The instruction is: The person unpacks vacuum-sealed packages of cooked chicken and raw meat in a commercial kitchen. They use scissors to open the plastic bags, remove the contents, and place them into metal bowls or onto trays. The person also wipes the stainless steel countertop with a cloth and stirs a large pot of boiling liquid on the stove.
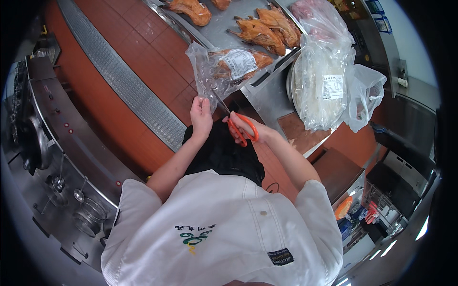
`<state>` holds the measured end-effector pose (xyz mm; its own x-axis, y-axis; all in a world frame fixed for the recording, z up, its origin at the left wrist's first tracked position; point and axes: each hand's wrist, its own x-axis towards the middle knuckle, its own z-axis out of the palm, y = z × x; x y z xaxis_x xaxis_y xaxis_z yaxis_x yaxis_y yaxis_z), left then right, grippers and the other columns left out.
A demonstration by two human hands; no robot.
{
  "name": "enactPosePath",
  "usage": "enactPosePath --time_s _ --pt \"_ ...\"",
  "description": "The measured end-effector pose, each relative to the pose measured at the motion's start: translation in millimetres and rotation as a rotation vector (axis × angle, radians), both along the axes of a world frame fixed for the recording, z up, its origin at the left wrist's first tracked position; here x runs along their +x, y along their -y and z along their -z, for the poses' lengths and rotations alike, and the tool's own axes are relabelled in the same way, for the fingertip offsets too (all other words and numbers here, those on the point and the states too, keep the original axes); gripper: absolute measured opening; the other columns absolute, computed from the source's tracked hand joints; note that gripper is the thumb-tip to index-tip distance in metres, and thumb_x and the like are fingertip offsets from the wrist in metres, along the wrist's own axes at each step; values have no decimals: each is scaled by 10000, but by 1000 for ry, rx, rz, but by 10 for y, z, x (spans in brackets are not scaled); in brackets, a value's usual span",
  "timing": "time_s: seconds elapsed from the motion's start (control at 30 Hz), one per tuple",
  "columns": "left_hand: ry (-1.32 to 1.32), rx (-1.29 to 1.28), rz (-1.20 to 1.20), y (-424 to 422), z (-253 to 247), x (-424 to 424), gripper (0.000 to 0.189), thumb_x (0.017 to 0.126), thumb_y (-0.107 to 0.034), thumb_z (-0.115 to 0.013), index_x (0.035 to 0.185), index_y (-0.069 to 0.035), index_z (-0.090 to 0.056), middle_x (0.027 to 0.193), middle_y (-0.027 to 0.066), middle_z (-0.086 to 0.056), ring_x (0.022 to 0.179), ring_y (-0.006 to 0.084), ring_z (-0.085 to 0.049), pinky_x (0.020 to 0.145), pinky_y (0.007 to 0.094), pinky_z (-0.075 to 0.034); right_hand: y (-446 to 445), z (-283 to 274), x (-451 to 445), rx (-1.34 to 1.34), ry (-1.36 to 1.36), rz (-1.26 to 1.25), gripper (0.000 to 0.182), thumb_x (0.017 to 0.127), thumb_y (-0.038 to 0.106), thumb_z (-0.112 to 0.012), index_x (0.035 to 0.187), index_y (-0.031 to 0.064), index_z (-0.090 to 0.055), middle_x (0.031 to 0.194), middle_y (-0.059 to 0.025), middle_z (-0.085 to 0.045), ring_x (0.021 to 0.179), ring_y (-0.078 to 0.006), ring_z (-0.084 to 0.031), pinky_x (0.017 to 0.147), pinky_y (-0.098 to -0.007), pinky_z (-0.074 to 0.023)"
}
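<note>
My left hand [201,115] pinches the edge of a clear plastic bag [200,73] with a roasted duck [263,60] inside and a printed white label on it. My right hand [247,128] grips orange-handled scissors [254,129], their blades pointing up at the bag beside my left fingers. Whether the blades touch the plastic I cannot tell. The bagged duck lies at the near edge of a metal tray [222,32]. Farther back on the tray rest several unwrapped roasted ducks [259,34].
Right of the tray are a stack of clear labelled bags [322,85], a bag of pinkish contents [315,16] and a crumpled plastic bag [366,96]. A metal floor grating [121,78] runs at left, beside a steel cooking counter [82,121] with hanging ladles and strainers.
</note>
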<state>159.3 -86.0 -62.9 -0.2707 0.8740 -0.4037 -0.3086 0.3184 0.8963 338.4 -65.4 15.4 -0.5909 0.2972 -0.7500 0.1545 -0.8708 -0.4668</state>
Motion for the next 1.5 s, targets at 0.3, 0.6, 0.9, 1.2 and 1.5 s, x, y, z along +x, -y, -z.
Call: enactPosePath --time_s 0.3,0.6,0.9,1.2,1.5 --pt "106 -61 136 -79 -341 -117 175 1012 -164 -481 892 -42 -520 764 -13 -539 691 49 -511 584 238 -492 91 228 -257 156 -27 126 512 1007 530 -360 1142 53 -487 636 30 -393 474 -87 -357 432 -237 -321" --pt "-29 -78 233 -124 -267 -434 175 998 -164 -509 862 -63 -550 703 -52 -510 619 28 -435 558 210 -370 -238 146 -536 191 6 114 617 965 615 -384 999 27 -567 616 -4 -459 491 -102 -439 447 -246 -350" --pt "225 -89 415 -54 -564 -668 174 1000 -231 -530 891 -98 -553 631 -76 -453 460 22 -364 412 200 -259 -632 328 -816 253 77 216 600 935 659 -391 740 114 -546 654 10 -523 557 -102 -493 500 -244 -384" --pt "181 -73 544 -70 -673 -991 190 1002 -217 -522 905 -54 -538 564 -24 -447 410 69 -386 398 227 -320 -1007 349 -1084 48 -128 337 699 892 738 -359 889 68 -556 595 -2 -487 455 -88 -426 438 -230 -357" --pt "-20 2 407 -369 -535 -1609 157 983 -224 -558 976 -73 -603 737 -24 -581 633 47 -530 581 213 -421 -530 -159 -491 312 -39 198 631 935 582 -493 1172 1 -551 647 31 -460 503 -58 -380 457 -213 -307"
